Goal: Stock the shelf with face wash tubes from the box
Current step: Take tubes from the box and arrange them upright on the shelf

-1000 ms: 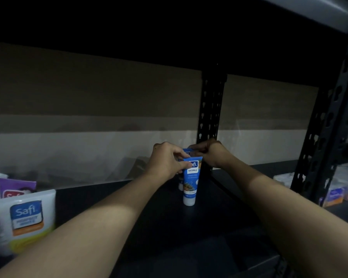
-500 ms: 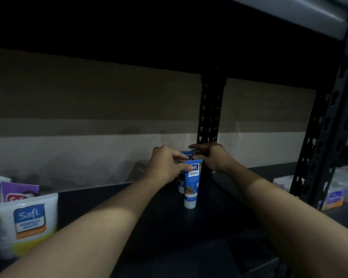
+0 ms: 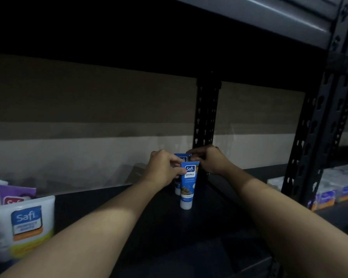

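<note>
One front tube (image 3: 187, 184) stays upright between left hand (image 3: 164, 169) and right hand (image 3: 210, 161).

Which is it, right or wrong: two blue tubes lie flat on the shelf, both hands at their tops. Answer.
Wrong: the head view shows the front tube and rear tube standing upright on the shelf, left hand and right hand at their tops.

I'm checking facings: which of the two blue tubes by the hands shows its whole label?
The front blue tube, standing cap-down nearer the camera, reads Safi Naturals; the rear blue tube is mostly hidden behind it and the left hand.
</note>
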